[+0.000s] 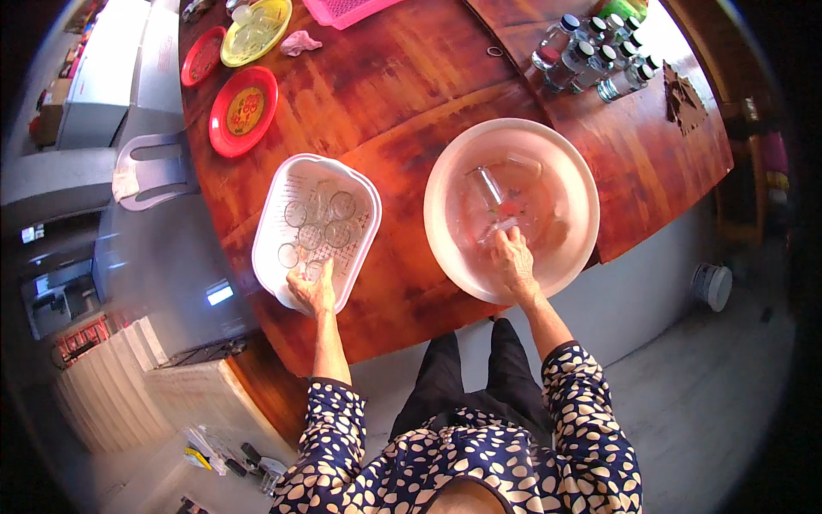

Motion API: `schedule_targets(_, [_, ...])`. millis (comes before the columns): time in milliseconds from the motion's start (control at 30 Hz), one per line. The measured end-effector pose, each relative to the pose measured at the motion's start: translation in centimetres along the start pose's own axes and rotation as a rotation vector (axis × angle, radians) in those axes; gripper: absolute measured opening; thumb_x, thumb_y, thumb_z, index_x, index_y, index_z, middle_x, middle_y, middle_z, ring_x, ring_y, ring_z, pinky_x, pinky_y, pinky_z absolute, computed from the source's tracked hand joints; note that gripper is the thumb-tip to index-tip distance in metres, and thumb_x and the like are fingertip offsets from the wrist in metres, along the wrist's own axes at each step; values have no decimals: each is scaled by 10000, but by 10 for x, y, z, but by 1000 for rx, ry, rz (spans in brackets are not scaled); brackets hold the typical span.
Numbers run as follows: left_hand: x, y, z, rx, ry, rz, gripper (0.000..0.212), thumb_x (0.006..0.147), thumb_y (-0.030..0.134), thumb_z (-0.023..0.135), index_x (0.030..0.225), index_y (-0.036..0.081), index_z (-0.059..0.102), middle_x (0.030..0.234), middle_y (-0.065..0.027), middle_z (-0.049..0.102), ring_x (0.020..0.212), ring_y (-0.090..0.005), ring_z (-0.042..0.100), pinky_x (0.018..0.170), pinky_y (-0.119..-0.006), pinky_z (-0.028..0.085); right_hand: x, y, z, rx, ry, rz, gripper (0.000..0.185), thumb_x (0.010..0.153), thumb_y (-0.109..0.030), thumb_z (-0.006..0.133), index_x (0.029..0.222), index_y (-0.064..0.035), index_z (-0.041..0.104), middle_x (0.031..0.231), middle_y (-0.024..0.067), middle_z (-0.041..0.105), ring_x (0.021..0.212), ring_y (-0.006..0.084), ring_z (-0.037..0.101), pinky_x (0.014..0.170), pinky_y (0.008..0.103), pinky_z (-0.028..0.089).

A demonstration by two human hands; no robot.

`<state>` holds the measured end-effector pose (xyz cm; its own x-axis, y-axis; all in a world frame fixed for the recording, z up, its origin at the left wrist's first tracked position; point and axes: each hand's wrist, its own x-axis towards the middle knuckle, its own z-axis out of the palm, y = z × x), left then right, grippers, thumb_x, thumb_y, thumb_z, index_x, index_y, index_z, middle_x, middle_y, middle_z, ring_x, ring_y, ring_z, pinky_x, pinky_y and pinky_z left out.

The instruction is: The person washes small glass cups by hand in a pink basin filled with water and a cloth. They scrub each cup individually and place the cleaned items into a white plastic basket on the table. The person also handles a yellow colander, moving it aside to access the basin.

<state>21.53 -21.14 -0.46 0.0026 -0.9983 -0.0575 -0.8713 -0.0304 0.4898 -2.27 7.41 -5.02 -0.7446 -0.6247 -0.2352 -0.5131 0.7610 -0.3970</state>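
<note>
My left hand (313, 288) grips a clear drinking glass (314, 270) at the near end of a white perforated plastic basket (261, 247). Several other clear glasses (337, 234) stand in that basket, their round rims showing. My right hand (514, 260) reaches into a large pale round basin (443, 270) of water, its fingers on a clear glass item (501, 228). Just beyond the fingers another clear glass (490, 185) lies in the basin, with something red beside it.
Red plates (218, 138), a yellow colander (282, 29) and a pink cloth (300, 43) lie at the far left of the wooden table (392, 321). A pink basket (347, 22) lies at the far edge; several capped glass bottles (571, 61) stand far right. A plastic chair (160, 199) is left.
</note>
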Motion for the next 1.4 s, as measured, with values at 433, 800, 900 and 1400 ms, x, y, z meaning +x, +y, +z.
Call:
schedule_targets(433, [-135,188,65,-514,-507,471,421,736,92,693,1095,40,480,1022,-107,490,827,-178,522,714,-308,454,17,14,-9,-107,-50,-82,231,727,-120,540,956,-90,555,1139,131,455,963,338,514,658,443,519])
schedule_targets(800, [-163,205,210,-441,-516,188,803,642,116,742,1300,81,283,1215,-220,407,1144,-341,390,976,-451,309,24,48,-21,3,-10,5,288,713,-24,539,994,-82,566,1024,164,495,894,365,527,667,414,531])
schedule_targets(900, [-173,211,195,-685,-596,-26,769,634,81,743,1279,101,326,1188,-136,451,1051,-238,457,880,-370,412,24,75,-25,641,-23,235,283,716,12,553,992,-48,578,944,156,553,885,317,573,707,384,523])
schedule_targets(1400, [-202,190,114,-1654,-1289,-472,352,925,438,394,1029,116,487,943,-29,520,853,-167,533,766,-299,461,0,-53,-130,443,404,-317,291,752,-109,587,1042,-86,598,1062,62,574,985,242,532,836,380,353])
